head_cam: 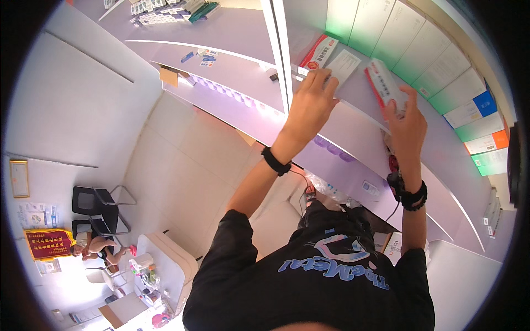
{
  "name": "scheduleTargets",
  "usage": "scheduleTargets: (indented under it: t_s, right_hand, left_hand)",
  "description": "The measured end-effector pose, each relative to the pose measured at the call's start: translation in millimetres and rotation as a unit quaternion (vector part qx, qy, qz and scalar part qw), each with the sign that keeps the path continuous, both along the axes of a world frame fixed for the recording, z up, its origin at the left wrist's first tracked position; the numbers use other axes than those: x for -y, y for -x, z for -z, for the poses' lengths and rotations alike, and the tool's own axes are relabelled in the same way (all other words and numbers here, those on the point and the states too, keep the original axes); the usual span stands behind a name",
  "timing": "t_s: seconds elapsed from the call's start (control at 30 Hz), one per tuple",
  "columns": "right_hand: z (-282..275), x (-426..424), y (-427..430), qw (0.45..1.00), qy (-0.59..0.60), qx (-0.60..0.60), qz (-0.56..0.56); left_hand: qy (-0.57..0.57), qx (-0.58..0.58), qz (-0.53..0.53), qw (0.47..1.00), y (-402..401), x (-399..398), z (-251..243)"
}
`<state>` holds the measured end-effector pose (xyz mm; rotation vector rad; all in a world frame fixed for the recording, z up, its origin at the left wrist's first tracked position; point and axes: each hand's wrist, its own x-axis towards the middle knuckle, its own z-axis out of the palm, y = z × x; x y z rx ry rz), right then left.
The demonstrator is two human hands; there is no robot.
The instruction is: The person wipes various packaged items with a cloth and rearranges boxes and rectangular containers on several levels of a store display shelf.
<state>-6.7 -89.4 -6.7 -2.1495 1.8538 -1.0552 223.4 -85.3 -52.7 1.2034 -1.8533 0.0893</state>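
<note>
My right hand (408, 120) is shut on one end of a white and red cardboard box (383, 85), held tilted just above a lilac shelf. My left hand (314, 93) reaches over the same shelf beside a white post, its fingers at the near ends of a red and white box (319, 51) and a plain white box (344, 66). Its fingertips partly hide these ends, so whether it grips either cannot be told. Both wrists wear black bands; a cable runs from each.
Tall white and green boxes (403, 39) stand in a row along the shelf's back. A white post (278, 53) divides the shelving. Small packs (161, 14) lie stacked at upper left. Far left, a person (97, 248) sits near black chairs (95, 202) and a cluttered table (178, 256).
</note>
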Motion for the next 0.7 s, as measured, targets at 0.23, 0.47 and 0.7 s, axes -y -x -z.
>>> scheduleTargets:
  t_s: [0.23, 0.47, 0.7]
  right_hand:
    - [4.7, 24.5, 3.3, 0.987, -0.074, -0.126, 0.068]
    - [17.8, 36.0, 0.4, 0.978, 0.156, -0.079, -0.112]
    - [18.8, 15.0, -23.1, 0.974, 0.007, 0.008, -0.226]
  left_hand:
    - [-0.173, -0.15, -0.04, 0.973, 19.7, 4.8, -19.3]
    - [0.076, -0.02, -0.267, 0.961, 30.8, 38.5, -12.9]
    - [0.072, 0.001, -0.231, 0.97, 33.7, 45.1, 2.8]
